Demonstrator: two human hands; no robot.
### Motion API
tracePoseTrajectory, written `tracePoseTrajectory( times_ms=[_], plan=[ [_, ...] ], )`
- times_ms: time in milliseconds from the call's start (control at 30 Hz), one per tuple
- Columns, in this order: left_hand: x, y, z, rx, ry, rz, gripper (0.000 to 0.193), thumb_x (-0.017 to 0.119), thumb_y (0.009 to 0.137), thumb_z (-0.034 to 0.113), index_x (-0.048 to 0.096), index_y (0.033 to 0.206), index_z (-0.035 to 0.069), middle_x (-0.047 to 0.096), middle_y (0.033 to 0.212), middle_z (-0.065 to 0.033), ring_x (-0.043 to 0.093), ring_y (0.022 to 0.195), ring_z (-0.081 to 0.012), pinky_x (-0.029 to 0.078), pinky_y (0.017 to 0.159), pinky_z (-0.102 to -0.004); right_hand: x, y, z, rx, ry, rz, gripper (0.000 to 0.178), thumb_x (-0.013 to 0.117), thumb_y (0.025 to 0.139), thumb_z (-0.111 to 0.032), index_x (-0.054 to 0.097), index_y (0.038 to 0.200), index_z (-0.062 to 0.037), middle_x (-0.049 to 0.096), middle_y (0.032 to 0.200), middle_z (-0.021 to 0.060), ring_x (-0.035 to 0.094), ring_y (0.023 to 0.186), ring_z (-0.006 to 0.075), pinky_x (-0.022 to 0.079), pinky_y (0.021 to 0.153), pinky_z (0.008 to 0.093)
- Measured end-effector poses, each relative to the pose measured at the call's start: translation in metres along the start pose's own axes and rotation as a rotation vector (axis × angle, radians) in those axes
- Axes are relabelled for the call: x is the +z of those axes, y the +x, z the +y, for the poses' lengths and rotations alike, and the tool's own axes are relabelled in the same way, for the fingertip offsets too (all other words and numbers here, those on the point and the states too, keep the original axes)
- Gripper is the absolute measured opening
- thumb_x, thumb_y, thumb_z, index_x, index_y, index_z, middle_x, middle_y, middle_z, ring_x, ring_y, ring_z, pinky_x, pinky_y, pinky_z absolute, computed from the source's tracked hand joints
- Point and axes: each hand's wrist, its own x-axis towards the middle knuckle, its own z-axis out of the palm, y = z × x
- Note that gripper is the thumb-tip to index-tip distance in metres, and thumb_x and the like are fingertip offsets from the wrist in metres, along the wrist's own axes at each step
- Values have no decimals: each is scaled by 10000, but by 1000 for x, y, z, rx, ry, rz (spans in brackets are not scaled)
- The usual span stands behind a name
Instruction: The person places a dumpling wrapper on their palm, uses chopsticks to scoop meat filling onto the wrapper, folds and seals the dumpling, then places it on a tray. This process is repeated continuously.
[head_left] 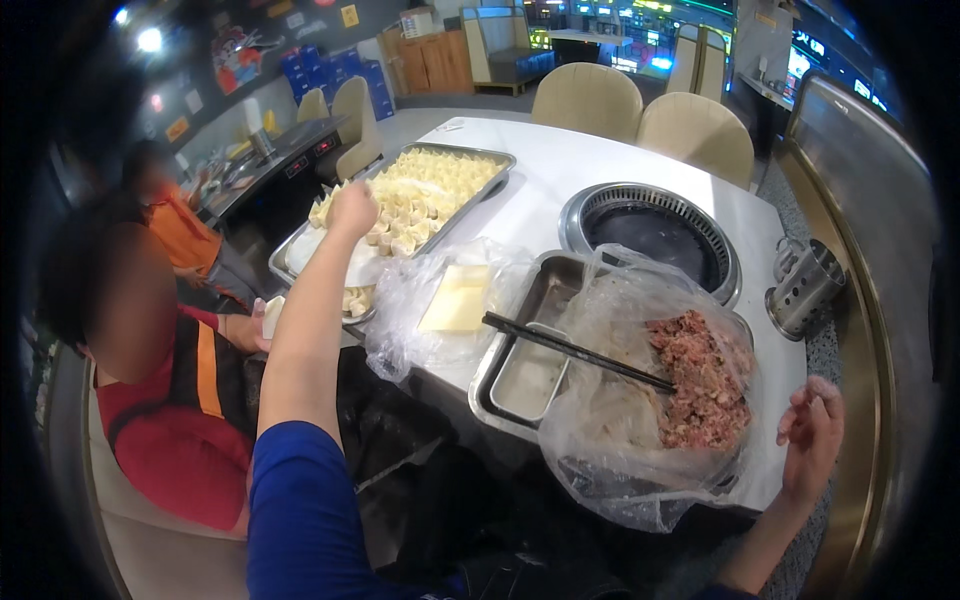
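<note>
My left hand [353, 210] reaches over a metal tray [466, 212] filled with rows of folded wontons [440, 168]. Its fingers look closed and point down, so anything in them is hidden. Near the table's right edge, my right hand [812, 430] is raised with loosely curled fingers apart and nothing in them. Beside it, minced meat [700, 380] lies in a clear plastic bag [610, 455] spread over a deep metal pan [486, 385]. Black chopsticks [580, 350] rest across the pan, tips at the meat. Square wrappers [456, 298] sit on plastic left of the pan.
A small white tray [530, 370] stands inside the pan. Behind it is a round hotpot burner [650, 235]; a perforated metal cup [806, 285] stands to the right. A person in red [170, 440] sits at my left holding a pale wrapper [272, 316]. Chairs [588, 100] line the far side.
</note>
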Motion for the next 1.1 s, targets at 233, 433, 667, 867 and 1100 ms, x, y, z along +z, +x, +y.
tracePoseTrajectory(
  times_ms=[233, 433, 667, 867, 1100],
  plan=[
    [-33, -84, 148, 121, -1109, 328, 245, 506, 873, 192, 527, 715, 5, 582, 640, -137, 560, 590, -260, 431, 568, -353, 103, 14, -29, 48, -185, -476, 177, 549, 852, -69, 578, 1014, -5, 570, 693, 41, 506, 551, 87, 396, 476, 200],
    [-29, -225, 136, 151, -794, 386, 285, 509, 893, 177, 464, 668, 7, 521, 662, -112, 486, 585, -224, 399, 566, -327, 220, 26, -24, -274, -622, -739, 172, 661, 742, -120, 632, 861, 0, 600, 683, 61, 553, 603, 130, 457, 580, 260],
    [10, -278, 65, 200, -427, 339, 190, 577, 786, 115, 554, 926, -10, 569, 987, -174, 488, 1031, -369, 339, 906, -468, 364, 39, 96, -512, -1095, -1045, 167, 642, 692, -207, 655, 776, -64, 640, 721, 129, 620, 711, 293, 482, 637, 374],
    [17, -283, 49, 140, -469, 253, 231, 574, 798, 149, 563, 969, -5, 551, 1101, -185, 444, 1139, -368, 244, 1008, -512, 404, 38, 143, -372, -1388, -1127, 231, 641, 672, -177, 661, 853, -35, 653, 881, 176, 634, 840, 319, 511, 746, 387],
    [6, -280, 53, 117, -425, 288, 200, 567, 817, 158, 572, 949, 7, 581, 1048, -178, 461, 1119, -356, 219, 1024, -515, 395, 59, 143, -263, -1176, -1010, 213, 565, 704, -204, 664, 769, -27, 637, 815, 205, 618, 815, 345, 496, 754, 404]
  ],
)
